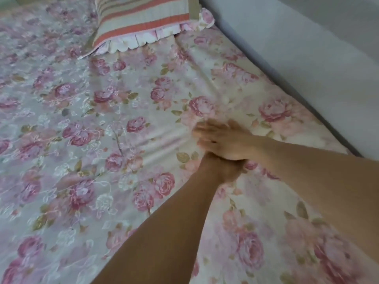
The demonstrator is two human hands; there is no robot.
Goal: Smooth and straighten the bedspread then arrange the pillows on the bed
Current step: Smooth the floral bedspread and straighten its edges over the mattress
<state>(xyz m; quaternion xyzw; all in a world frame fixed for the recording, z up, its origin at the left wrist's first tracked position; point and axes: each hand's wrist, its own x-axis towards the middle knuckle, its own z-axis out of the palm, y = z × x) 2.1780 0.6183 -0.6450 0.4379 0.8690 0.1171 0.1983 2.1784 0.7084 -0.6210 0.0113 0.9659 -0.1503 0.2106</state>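
A floral bedspread (92, 124) with pink roses covers the bed, with soft creases running through its middle right part. My right hand (227, 140) lies flat on it, fingers spread and blurred. My left hand (218, 171) reaches in from below and sits mostly under the right hand, pressed against the cloth with nothing held. A striped beige and coral pillow (143, 15) lies at the top of the bed. It rests on a white pillow with a pink floral ruffled edge (131, 43).
A grey padded surface (307, 50) runs along the right edge of the bed. The bedspread stretches wide to the left and toward me.
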